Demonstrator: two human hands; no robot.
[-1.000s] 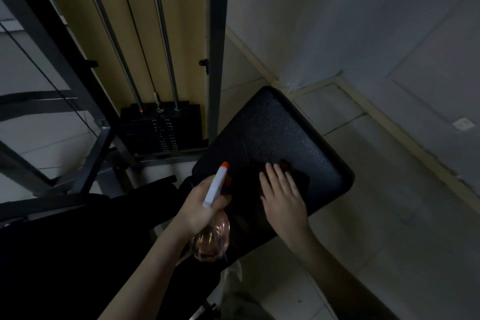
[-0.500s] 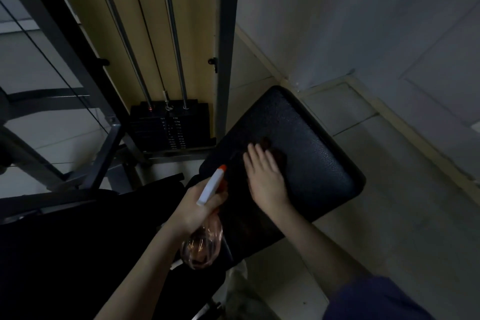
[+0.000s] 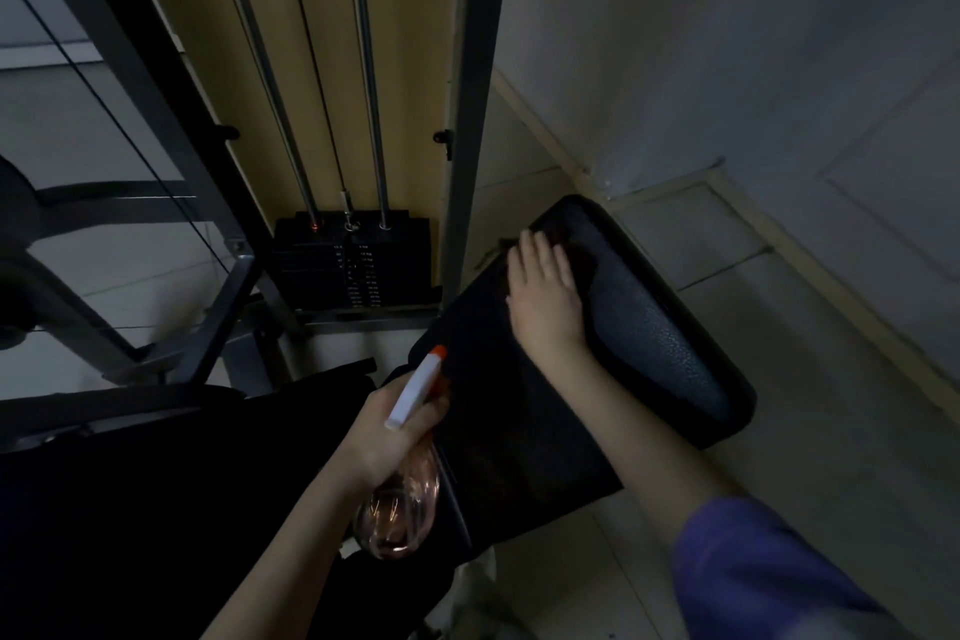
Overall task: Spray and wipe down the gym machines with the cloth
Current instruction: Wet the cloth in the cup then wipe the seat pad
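Observation:
A black padded seat (image 3: 660, 343) of a gym machine fills the middle of the head view. My right hand (image 3: 543, 291) lies flat with straight fingers on a dark cloth (image 3: 582, 260) near the pad's far end; most of the cloth is hidden under the palm. My left hand (image 3: 387, 426) grips a spray bottle (image 3: 402, 509) at the pad's near left edge. The bottle has a clear pinkish body, a white head and an orange nozzle (image 3: 439, 352) that points up and away.
A black weight stack (image 3: 353, 265) with two chrome guide rods (image 3: 363, 68) and a cable stands behind the pad, framed by grey steel uprights (image 3: 472, 120). More grey frame bars run at the left. A wall corner and tiled floor (image 3: 805, 457) lie to the right.
My right hand has slid the cloth along the pad from its middle to its far end. My left hand and the bottle have stayed at the pad's near left edge.

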